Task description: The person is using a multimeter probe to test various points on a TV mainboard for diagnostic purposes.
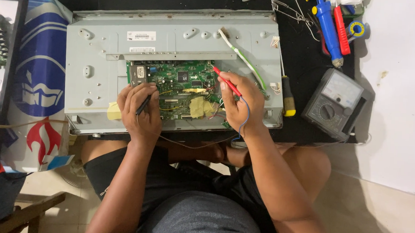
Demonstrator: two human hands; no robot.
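Over green circuit board (176, 81) in grey metal chassis (99, 57): left hand (141, 112) clamped on black probe (143, 104), right hand (240, 101) clamped on red probe (227, 81); grey multimeter (336, 102) well apart, right.

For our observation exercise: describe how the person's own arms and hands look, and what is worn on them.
Both forearms are bare: no sleeves show, and no gloves, watch or rings are visible on the left hand or the right hand. Dark shorts and a grey top show below.

Electronics repair workshop. Evidence: opened grey metal chassis (173, 46) with green circuit board (181, 79), analogue multimeter (336, 103), blue soldering iron (328, 29)
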